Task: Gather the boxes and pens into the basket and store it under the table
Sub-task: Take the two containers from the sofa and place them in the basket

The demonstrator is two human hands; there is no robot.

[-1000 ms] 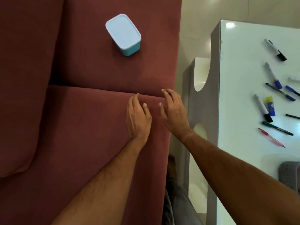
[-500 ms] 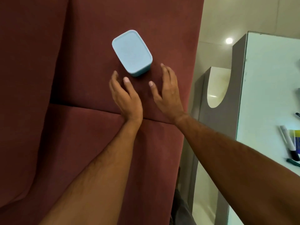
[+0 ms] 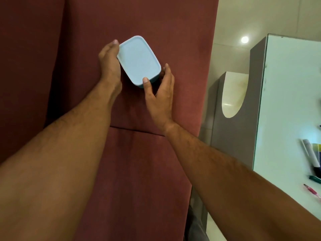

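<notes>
From the head view, the box [image 3: 138, 61] is light blue with round corners and a flat lid, sitting on the red sofa [image 3: 173, 23]. The left hand [image 3: 110, 62] presses its left side. The right hand [image 3: 160, 94] cups its near right corner, thumb on the lid. Pens [image 3: 311, 156] lie on the white surface [image 3: 286, 101].

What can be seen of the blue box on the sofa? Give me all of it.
The blue box is a rounded rectangular container, plastic by its look, with a pale blue lid closed on a darker teal body. It sits lid up, turned at an angle, on the red sofa. The left hand lies along its left side; the right hand has its thumb on the near corner of the lid and its fingers at the right side.
</notes>
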